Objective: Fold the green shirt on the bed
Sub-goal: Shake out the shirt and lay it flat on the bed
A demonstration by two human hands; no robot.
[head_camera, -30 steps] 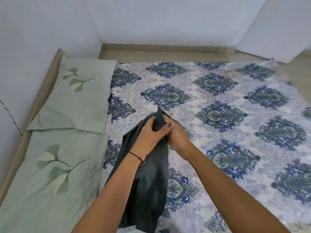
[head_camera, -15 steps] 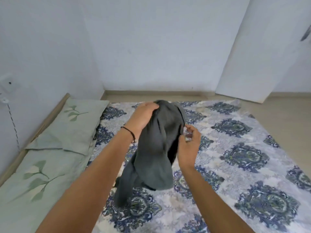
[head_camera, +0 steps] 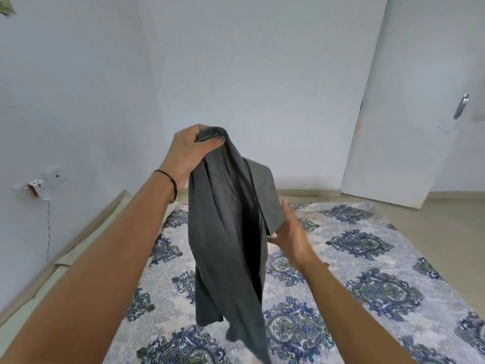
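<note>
The dark grey-green shirt (head_camera: 231,245) hangs bunched in the air above the bed (head_camera: 367,261), its lower end dangling just over the patterned sheet. My left hand (head_camera: 191,151) is raised and clenched on the top of the shirt. My right hand (head_camera: 291,232) is lower and to the right, fingers spread, with its palm against the hem of one short sleeve that sticks out to the right. I cannot see a firm grip there.
The bed lies low on the floor along the left wall. A strip of pale green pillow (head_camera: 86,248) shows beside my left forearm. A wall socket (head_camera: 52,174) is on the left, and a white door (head_camera: 406,127) stands at the back right.
My left hand has lifted the shirt higher, so it now hangs at full length. My right hand has let go of the bundle and moved down to the sleeve. The view has tilted up.
</note>
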